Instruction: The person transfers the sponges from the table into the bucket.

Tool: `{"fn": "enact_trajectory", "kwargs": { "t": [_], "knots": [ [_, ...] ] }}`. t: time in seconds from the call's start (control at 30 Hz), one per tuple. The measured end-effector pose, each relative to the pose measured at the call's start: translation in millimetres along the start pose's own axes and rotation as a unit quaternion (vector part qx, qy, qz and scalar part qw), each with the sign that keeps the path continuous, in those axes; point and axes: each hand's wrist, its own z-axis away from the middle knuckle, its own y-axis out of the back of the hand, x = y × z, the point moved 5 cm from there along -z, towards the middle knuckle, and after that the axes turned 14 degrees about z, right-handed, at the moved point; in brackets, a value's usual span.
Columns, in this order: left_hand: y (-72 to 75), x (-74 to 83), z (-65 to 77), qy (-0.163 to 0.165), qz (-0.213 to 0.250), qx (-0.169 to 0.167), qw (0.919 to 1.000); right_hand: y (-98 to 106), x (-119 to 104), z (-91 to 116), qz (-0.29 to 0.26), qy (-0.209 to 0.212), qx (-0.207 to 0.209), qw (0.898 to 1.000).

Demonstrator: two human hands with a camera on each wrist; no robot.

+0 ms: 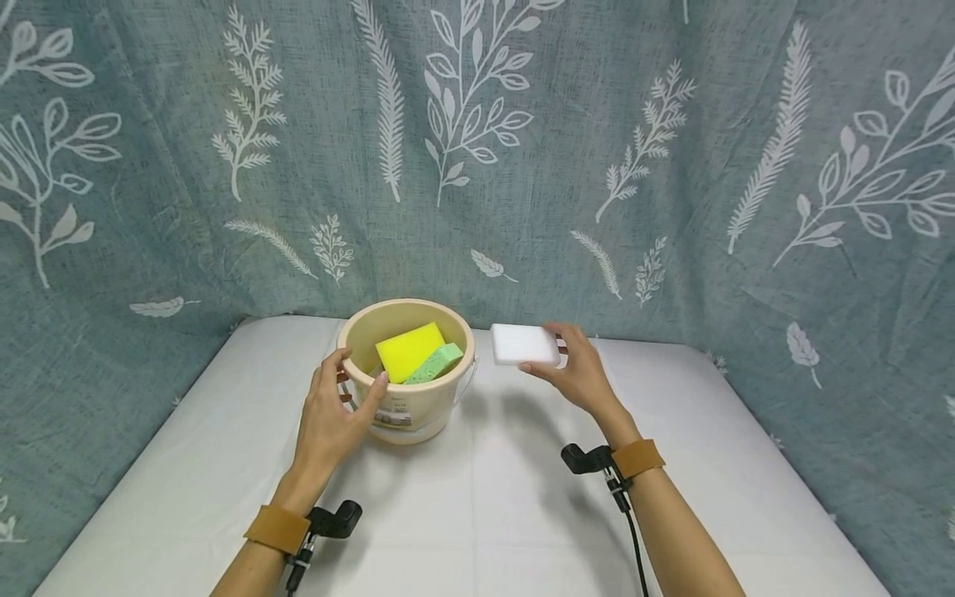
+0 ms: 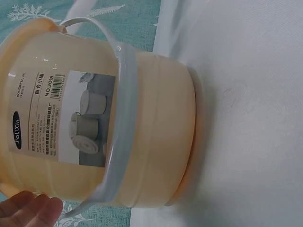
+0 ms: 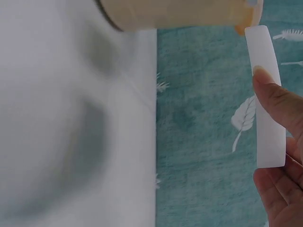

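A cream bucket (image 1: 418,414) stands upright on the white table, its label (image 2: 61,118) and pale handle (image 2: 124,94) showing in the left wrist view. Inside it lie a yellow sponge (image 1: 409,351) and a green sponge (image 1: 436,363). My left hand (image 1: 336,419) holds the bucket's near left side, with the thumb by the front rim and the fingers along the left. To the right of the bucket, above the table, my right hand (image 1: 578,369) pinches a white sponge block (image 1: 524,344) between thumb and fingers. In the right wrist view the block (image 3: 269,104) appears edge-on.
The table is covered with a white cloth (image 1: 477,514). Behind and at both sides hangs a teal curtain (image 1: 537,224) with white leaf prints. Each wrist wears a brown strap (image 1: 278,529) with a small black camera (image 1: 336,520) and a cable.
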Motion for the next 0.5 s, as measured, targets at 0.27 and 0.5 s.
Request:
{"fn": "enact_trajectory", "kwargs": {
  "t": [0.27,0.5],
  "knots": [
    [0.9,0.3,-0.3,-0.003,-0.001,0.007,1.0,13.8,-34.0,-5.6,-0.004,0.043,0.024,0.999],
    [0.3,-1.2,-0.5,0.01,0.003,-0.003,0.9999,21.7,-62.9,-9.2,-0.013,0.083,0.037,0.996]
  ]
}}
